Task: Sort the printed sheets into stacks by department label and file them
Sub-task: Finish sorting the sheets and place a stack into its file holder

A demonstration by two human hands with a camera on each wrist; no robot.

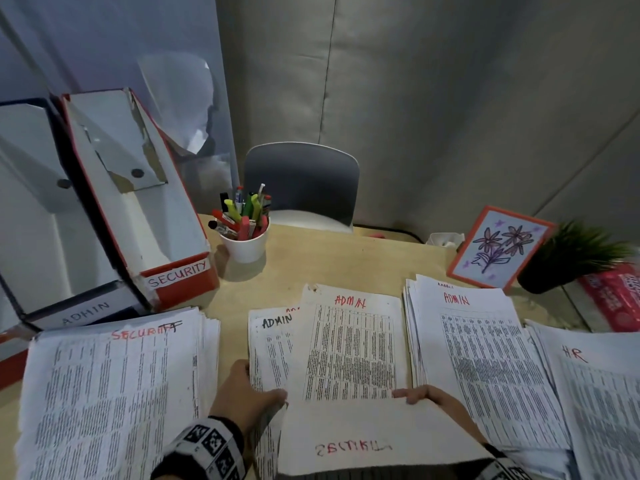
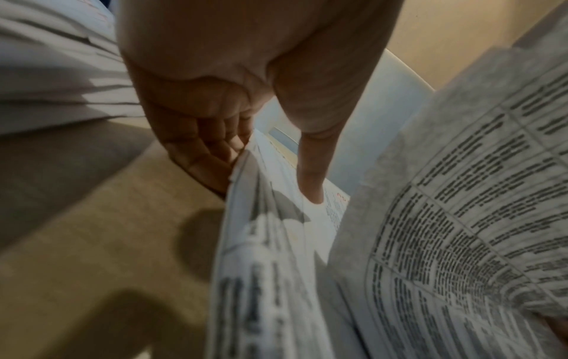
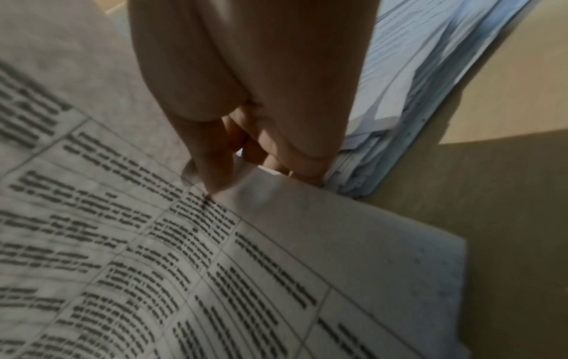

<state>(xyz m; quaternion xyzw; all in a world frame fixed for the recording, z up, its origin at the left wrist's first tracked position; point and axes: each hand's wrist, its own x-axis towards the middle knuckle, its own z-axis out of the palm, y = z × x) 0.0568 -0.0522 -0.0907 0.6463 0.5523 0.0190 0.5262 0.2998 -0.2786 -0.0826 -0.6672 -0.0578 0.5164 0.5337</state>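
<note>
A middle pile of printed sheets (image 1: 349, 344) lies on the desk with a red ADMIN sheet on top. My left hand (image 1: 249, 389) grips the pile's left edge, thumb (image 2: 310, 184) on top and fingers (image 2: 202, 150) underneath. My right hand (image 1: 420, 396) pinches a sheet (image 1: 374, 438) peeled back toward me, and SECURITY shows mirrored through its back. In the right wrist view, thumb and fingers of that hand (image 3: 245, 177) pinch this sheet (image 3: 215, 267). A SECURITY stack (image 1: 114, 393) lies on the left, an ADMIN stack (image 1: 485, 358) and an HR stack (image 1: 599, 393) on the right.
Two open file boxes stand at the back left, a red one marked SECURITY (image 1: 173, 271) and a blue one marked ADMIN (image 1: 83, 313). A cup of pens (image 1: 244, 244), a chair (image 1: 301, 185), a framed flower drawing (image 1: 498, 247), a potted plant (image 1: 571, 258) and a red packet (image 1: 616, 296) line the far side.
</note>
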